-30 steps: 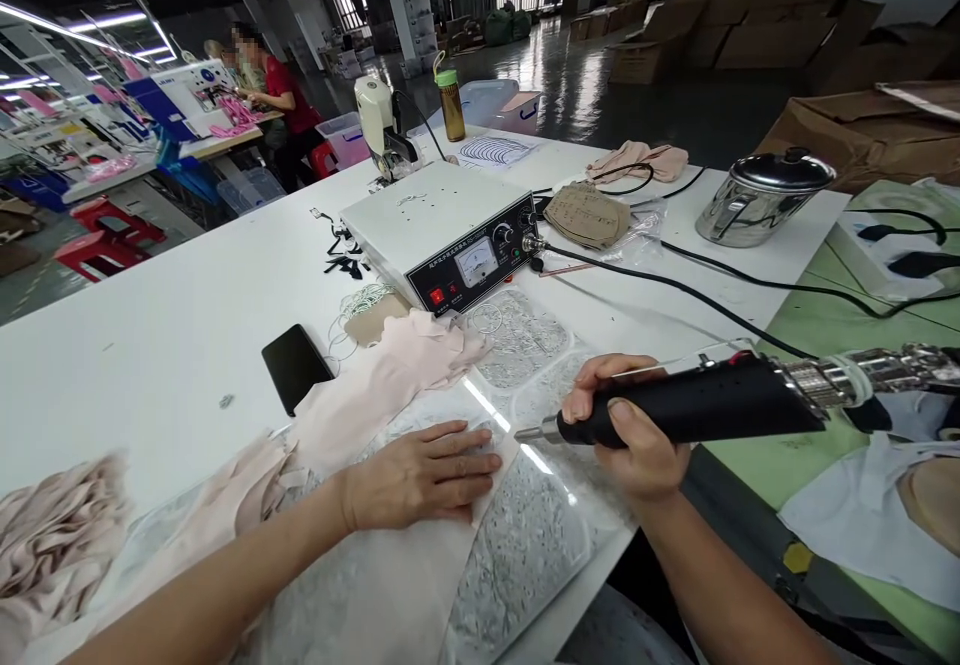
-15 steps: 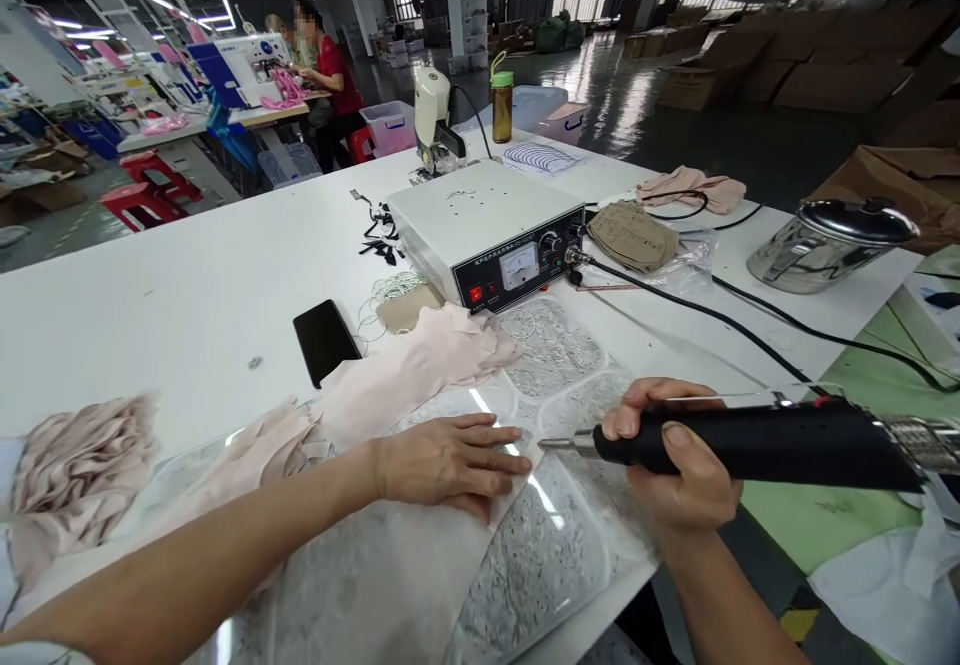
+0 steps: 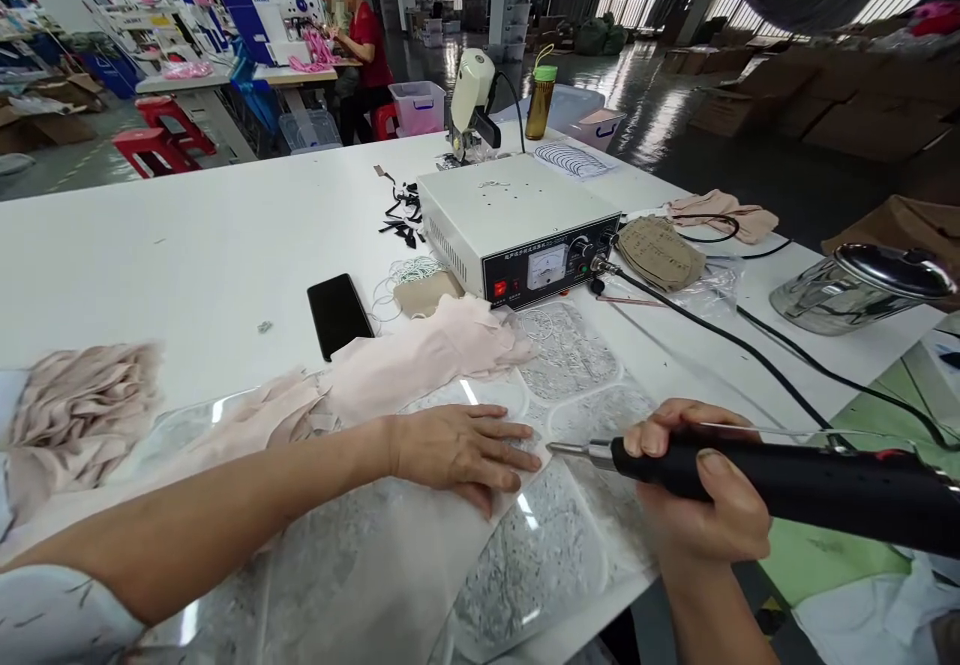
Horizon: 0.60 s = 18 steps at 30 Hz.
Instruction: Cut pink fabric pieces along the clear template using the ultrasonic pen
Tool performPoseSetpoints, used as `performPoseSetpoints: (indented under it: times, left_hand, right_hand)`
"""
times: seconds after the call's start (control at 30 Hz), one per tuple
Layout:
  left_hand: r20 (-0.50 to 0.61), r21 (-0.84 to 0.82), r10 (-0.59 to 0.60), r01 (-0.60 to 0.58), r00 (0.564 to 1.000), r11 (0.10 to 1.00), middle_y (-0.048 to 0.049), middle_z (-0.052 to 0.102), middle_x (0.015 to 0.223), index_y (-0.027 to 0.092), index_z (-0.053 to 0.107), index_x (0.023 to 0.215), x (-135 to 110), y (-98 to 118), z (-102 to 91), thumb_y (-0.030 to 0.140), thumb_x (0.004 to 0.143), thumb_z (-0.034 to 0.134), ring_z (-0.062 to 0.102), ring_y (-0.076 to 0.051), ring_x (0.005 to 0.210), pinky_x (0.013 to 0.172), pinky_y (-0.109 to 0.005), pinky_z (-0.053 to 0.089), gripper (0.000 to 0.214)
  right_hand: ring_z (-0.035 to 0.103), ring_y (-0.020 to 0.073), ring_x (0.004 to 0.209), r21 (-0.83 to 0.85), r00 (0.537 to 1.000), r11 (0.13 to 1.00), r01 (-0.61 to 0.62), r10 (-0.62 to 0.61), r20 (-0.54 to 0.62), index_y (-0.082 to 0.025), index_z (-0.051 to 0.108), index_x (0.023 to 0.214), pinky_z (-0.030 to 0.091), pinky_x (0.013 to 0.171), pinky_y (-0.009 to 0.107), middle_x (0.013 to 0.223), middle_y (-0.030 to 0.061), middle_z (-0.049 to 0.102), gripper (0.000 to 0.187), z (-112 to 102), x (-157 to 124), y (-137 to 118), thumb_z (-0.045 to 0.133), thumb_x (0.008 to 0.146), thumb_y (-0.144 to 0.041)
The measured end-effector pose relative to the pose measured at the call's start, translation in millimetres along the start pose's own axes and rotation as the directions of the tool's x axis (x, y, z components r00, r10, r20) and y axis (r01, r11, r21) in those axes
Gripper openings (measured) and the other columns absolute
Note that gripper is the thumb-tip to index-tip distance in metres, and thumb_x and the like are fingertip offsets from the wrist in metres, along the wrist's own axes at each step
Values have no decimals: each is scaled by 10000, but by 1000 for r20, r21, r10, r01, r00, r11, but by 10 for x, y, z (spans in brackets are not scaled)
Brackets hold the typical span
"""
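Observation:
My left hand (image 3: pixel 463 451) lies flat with fingers stretched out on a white fabric sheet (image 3: pixel 390 565) that covers a clear patterned plate (image 3: pixel 525 555). My right hand (image 3: pixel 697 490) is wrapped round a black hand-held tool (image 3: pixel 780 485) with a metal tip. The tip points left and sits just beside my left fingertips, at the sheet's edge. A black cable (image 3: pixel 720 335) runs from the white control box (image 3: pixel 517 230) toward the tool. Pale pink fabric pieces (image 3: pixel 420 355) lie just beyond my left hand.
A black phone (image 3: pixel 339 315) lies left of the box. A heap of pink fabric (image 3: pixel 75 415) sits at the far left. A steel pot (image 3: pixel 855 290), beige pieces (image 3: pixel 660 250), a bottle (image 3: pixel 540 100) and a small white machine (image 3: pixel 472 105) stand further back. People sew at a distant table (image 3: pixel 225 80).
The view has swung left and the tool now sits lower and closer to my left fingertips. My left hand stays flat on the sheet.

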<state>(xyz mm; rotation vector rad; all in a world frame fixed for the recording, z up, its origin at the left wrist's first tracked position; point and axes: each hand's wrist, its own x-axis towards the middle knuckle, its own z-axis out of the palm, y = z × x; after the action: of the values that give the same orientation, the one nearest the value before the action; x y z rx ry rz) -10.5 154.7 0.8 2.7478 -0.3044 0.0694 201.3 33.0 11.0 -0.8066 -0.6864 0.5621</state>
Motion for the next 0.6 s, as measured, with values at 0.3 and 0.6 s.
performPoseSetpoints:
  times: [0.3,0.6]
  left_hand:
    - [-38,-11,10,-10,999,1000,-36,548,1390,218,662,1007,11,9,-18,343,927,616,385,-237,1391,1200,-412,230,155]
    - [-23,-68,-26,24,999,997,-14,551,1388,244,669,989,18,20,-29,316,944,595,384,-215,1392,1199,-392,231,112]
  right_hand:
    - [520,103,499,24,996,998,-54,52,73,-179,634,827,462,433,266,720,7,581,162,0,-116,-145,609,688,-260]
    - [528,98,521,24,988,997,-73,69,137,-183,633,857,476,454,263,744,2,582,157,64,-166,-113,633,731,-275]
